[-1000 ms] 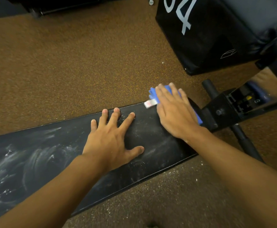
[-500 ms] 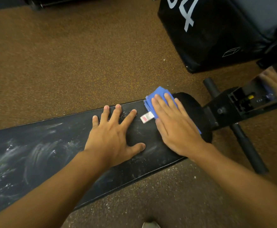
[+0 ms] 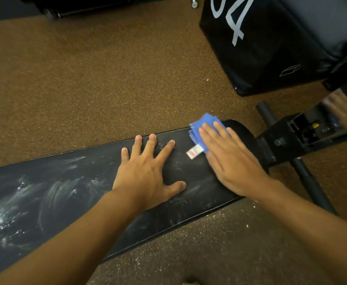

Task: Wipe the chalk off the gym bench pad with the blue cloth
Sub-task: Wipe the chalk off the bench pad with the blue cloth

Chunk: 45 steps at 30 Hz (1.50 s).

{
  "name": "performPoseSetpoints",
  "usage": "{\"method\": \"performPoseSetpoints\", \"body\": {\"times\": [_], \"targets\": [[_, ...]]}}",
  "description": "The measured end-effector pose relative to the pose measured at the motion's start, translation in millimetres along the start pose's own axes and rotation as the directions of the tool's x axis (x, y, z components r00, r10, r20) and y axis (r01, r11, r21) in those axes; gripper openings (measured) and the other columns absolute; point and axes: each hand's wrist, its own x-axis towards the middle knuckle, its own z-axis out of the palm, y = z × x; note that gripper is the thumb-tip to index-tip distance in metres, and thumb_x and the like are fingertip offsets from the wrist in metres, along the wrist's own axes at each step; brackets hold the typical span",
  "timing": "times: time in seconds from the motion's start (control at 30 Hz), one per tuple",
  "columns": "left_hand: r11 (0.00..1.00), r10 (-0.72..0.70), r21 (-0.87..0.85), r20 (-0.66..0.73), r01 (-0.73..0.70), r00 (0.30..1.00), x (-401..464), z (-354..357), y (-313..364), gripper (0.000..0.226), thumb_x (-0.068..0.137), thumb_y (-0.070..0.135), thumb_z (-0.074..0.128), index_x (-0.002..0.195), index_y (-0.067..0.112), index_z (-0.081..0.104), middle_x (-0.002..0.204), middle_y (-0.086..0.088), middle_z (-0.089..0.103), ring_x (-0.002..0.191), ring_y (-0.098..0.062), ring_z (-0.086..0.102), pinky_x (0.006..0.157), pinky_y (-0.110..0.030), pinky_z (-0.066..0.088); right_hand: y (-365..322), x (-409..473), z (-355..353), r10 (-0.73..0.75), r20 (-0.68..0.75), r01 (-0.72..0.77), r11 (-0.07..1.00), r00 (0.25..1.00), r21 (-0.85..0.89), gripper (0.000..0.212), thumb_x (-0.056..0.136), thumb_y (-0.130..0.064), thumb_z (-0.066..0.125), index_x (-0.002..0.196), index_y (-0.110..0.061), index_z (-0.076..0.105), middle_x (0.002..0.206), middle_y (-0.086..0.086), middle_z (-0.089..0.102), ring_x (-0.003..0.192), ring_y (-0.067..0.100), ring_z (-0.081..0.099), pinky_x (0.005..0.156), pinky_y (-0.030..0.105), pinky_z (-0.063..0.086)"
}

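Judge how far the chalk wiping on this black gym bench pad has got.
Done: the black gym bench pad looks mostly clean near its right end. In hand: the right hand presses the folded blue cloth there; the left hand lies flat. Left: heavy white chalk smears at the left.

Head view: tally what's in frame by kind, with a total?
Hands: 2, left hand flat on the pad, right hand pressing the cloth
Blue cloth: 1
Bench pad: 1
Black box with white numerals: 1
Total: 5
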Motion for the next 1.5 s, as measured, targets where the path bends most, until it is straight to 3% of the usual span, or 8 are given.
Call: {"method": "performPoseSetpoints", "body": {"times": [0.2, 0.43, 0.67, 0.87, 1.0, 1.1, 1.3, 1.5], "targets": [[1.000, 0.007, 0.018, -0.004, -0.007, 1.000, 0.6, 1.3, -0.8, 0.104, 0.074, 0.093, 0.031, 0.156, 0.043, -0.010, 0.169, -0.006, -0.003, 0.153, -0.039, -0.007, 0.121, -0.061, 0.013, 3.6, 50.4, 3.2, 0.385, -0.114, -0.384, 0.923, 0.916, 0.027, 0.063, 0.097, -0.033, 0.022, 0.157, -0.013, 0.025, 0.165, 0.004, 0.026, 0.153, 0.030, 0.014, 0.123, 0.049, 0.012], [1.000, 0.003, 0.024, -0.002, -0.003, 1.000, -0.1, -0.3, 1.1, 0.104, 0.074, 0.093, 0.029, 0.156, 0.043, -0.012, 0.169, -0.006, -0.005, 0.153, -0.038, -0.008, 0.121, -0.061, 0.012, 3.1, 0.0, -1.6, -0.026, 0.017, 0.026, 1.000, 1.000, -0.014, 0.059, 0.103, -0.032, 0.022, 0.160, -0.016, 0.017, 0.168, 0.000, 0.016, 0.155, 0.018, 0.001, 0.125, 0.045, 0.010], [0.999, -0.021, 0.039, -0.073, 0.024, 0.997, -28.1, -3.0, -19.7, 0.106, 0.069, 0.097, 0.014, 0.156, 0.043, -0.010, 0.168, -0.005, -0.013, 0.153, -0.036, -0.012, 0.120, -0.062, 0.014, -8.2, 46.4, 5.5, 0.302, -0.101, -0.300, 0.953, 0.948, 0.030, 0.062, 0.098, -0.033, 0.020, 0.157, -0.015, 0.023, 0.165, 0.002, 0.024, 0.154, 0.028, 0.011, 0.124, 0.048, 0.009], [0.994, -0.110, 0.000, -0.013, 0.110, 0.994, -48.0, 2.1, -50.4, 0.110, 0.063, 0.100, 0.023, 0.154, 0.049, -0.013, 0.168, -0.002, -0.016, 0.154, -0.036, -0.010, 0.118, -0.065, 0.021, -17.5, -2.7, 4.2, -0.056, 0.020, 0.055, 0.998, 0.998, 0.006, 0.059, 0.103, -0.033, 0.022, 0.160, -0.017, 0.016, 0.168, -0.002, 0.014, 0.155, 0.017, -0.001, 0.125, 0.045, 0.008], [0.993, -0.118, -0.021, -0.013, 0.117, 0.993, -46.7, 5.5, -51.5, 0.110, 0.063, 0.099, 0.027, 0.154, 0.049, -0.011, 0.169, -0.002, -0.011, 0.154, -0.037, -0.007, 0.117, -0.065, 0.022, 17.7, 15.0, 0.0, 0.205, -0.046, -0.206, 0.979, 0.978, -0.004, 0.062, 0.099, -0.032, 0.022, 0.158, -0.015, 0.021, 0.166, 0.003, 0.022, 0.155, 0.025, 0.010, 0.124, 0.048, 0.013], [0.993, -0.120, 0.004, -0.006, 0.120, 0.993, -46.1, 8.2, -50.7, 0.111, 0.063, 0.099, 0.024, 0.154, 0.048, -0.012, 0.169, -0.003, -0.010, 0.154, -0.038, -0.006, 0.117, -0.065, 0.022, -7.2, 45.2, 5.3, 0.344, -0.114, -0.343, 0.939, 0.932, 0.029, 0.063, 0.097, -0.033, 0.022, 0.157, -0.014, 0.026, 0.164, 0.003, 0.027, 0.152, 0.031, 0.016, 0.123, 0.052, 0.013], [0.993, -0.118, -0.003, 0.006, 0.118, 0.993, -46.3, 8.1, -51.0, 0.111, 0.064, 0.100, 0.023, 0.153, 0.048, -0.016, 0.168, -0.002, -0.014, 0.154, -0.038, -0.010, 0.118, -0.066, 0.020, -19.7, -2.0, 1.8, -0.054, 0.028, 0.054, 0.999, 0.998, 0.006, 0.059, 0.103, -0.031, 0.024, 0.159, -0.016, 0.019, 0.167, -0.001, 0.017, 0.155, 0.019, 0.002, 0.125, 0.046, 0.010], [0.994, -0.109, 0.024, 0.007, 0.109, 0.994, -44.8, 9.0, -51.9, 0.109, 0.066, 0.099, 0.024, 0.153, 0.047, -0.015, 0.168, -0.003, -0.014, 0.153, -0.039, -0.008, 0.117, -0.066, 0.021, -10.8, 48.0, 5.3, 0.294, -0.096, -0.294, 0.956, 0.951, 0.012, 0.061, 0.098, -0.031, 0.022, 0.157, -0.013, 0.024, 0.164, 0.004, 0.027, 0.153, 0.030, 0.015, 0.123, 0.051, 0.014]]}}
